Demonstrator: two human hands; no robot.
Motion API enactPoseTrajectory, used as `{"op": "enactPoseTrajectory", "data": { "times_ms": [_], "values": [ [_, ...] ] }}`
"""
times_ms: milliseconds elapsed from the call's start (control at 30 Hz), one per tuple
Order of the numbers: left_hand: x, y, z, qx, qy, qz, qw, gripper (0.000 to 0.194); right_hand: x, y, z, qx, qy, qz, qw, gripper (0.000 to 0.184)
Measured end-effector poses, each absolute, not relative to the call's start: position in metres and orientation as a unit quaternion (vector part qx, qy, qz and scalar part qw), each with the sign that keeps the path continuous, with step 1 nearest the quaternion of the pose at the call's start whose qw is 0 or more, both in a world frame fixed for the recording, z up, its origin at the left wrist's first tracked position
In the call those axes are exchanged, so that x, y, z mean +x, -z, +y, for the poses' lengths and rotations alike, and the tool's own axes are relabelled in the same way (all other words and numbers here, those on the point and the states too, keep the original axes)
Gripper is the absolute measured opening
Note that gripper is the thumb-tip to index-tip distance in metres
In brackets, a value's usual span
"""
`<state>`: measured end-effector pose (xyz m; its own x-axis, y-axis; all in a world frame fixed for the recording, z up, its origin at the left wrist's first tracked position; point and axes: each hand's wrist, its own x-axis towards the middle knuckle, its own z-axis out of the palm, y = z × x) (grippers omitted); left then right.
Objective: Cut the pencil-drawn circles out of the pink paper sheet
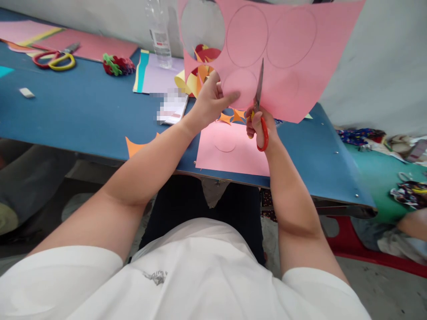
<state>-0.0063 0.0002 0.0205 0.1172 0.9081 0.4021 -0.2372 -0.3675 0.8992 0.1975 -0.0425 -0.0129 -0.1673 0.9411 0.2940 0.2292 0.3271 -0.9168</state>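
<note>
My left hand (213, 98) grips a large pink paper sheet (290, 35) by its lower left part, thumb in front. Drawn circles mark the sheet, and two round openings are cut at its left side. Closed around the handles of red-handled scissors (262, 133) is my right hand (258, 120). Their blades point up in front of the sheet and look closed. Below both hands a smaller pink sheet (227, 153) with a drawn curve lies on the blue table (100, 115). Orange paper scraps (233, 116) lie just behind it.
A clear bottle (162, 49) stands behind a lilac sheet (156, 75). Leftward are red and yellow scissors (58, 60), a fuzzy green and red bundle (118, 65) and an eraser (26, 93). A green table (370, 164) adjoins at right, beside a red stool (350, 244).
</note>
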Motion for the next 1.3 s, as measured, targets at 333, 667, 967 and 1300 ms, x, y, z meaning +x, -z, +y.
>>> {"op": "enactPoseTrajectory", "data": {
  "times_ms": [333,667,967,1300],
  "values": [
    [-0.01,0.008,0.036,0.623,-0.605,0.252,0.427,0.034,0.195,0.009,-0.045,-0.428,-0.382,-0.662,0.482,0.088],
    [-0.012,0.016,0.049,0.647,-0.615,0.221,0.392,0.038,0.203,0.016,-0.039,-0.442,-0.351,-0.675,0.476,0.088],
    [-0.012,0.019,0.058,0.655,-0.616,0.202,0.388,0.047,0.2,0.014,-0.042,-0.459,-0.352,-0.667,0.47,0.091],
    [-0.015,0.013,0.047,0.661,-0.594,0.23,0.396,0.056,0.197,0.012,-0.044,-0.432,-0.368,-0.658,0.495,0.088]
  ]
}}
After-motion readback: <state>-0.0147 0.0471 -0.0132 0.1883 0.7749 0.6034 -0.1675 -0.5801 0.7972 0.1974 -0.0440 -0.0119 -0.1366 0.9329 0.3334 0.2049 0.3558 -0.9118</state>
